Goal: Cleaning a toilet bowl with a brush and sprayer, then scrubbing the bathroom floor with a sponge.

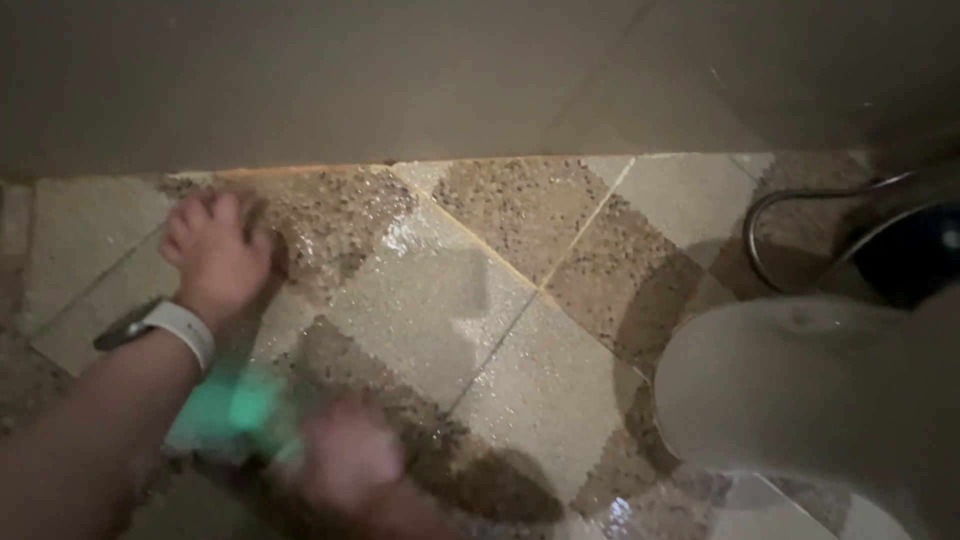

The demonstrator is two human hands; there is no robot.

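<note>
Scrubbing goes best with the left hand [215,255] braced flat, open, on the wet floor [440,300]; right hand [350,465] grip closes around a blurred green scrubber [240,410], kept low.

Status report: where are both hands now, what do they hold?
Left hand flat on wet tiled floor. Right hand blurred, on green object. Toilet bowl close right.

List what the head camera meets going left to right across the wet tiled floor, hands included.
Left hand with a white wristband, pressed flat on the floor → blurred green thing → right hand, blurred, beside it → wet tiles → white toilet bowl → metal hose.
</note>
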